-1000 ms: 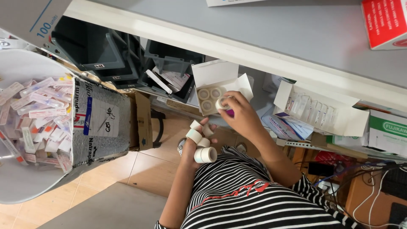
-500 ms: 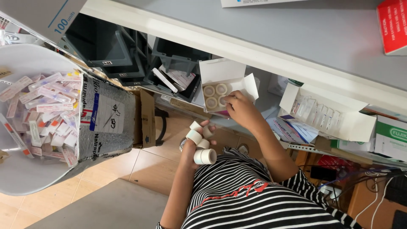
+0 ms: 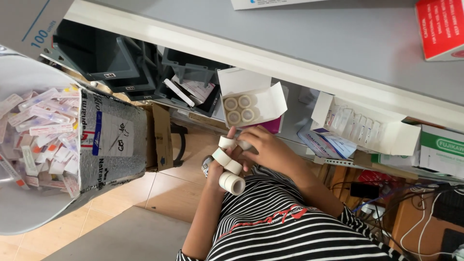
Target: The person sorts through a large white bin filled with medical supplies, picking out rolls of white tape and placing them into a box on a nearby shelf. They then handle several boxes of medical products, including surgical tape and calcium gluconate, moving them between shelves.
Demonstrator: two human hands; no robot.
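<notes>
Left hand (image 3: pixel 217 166) mostly covered by the tape rolls (image 3: pixel 227 162) stacked along its fingers, palm out of sight. Right hand (image 3: pixel 266 147) reaching over to the topmost roll, fingertips concealed behind it, grip not readable. Magenta packet (image 3: pixel 270 126) largely tucked under the open white box (image 3: pixel 263 104). White bowl of ampoules (image 3: pixel 29 208) cut by the left edge. Red carton (image 3: pixel 442 26) clipped at the bench's top right corner. Labels on the grey bins (image 3: pixel 111 53) too small to make out.
</notes>
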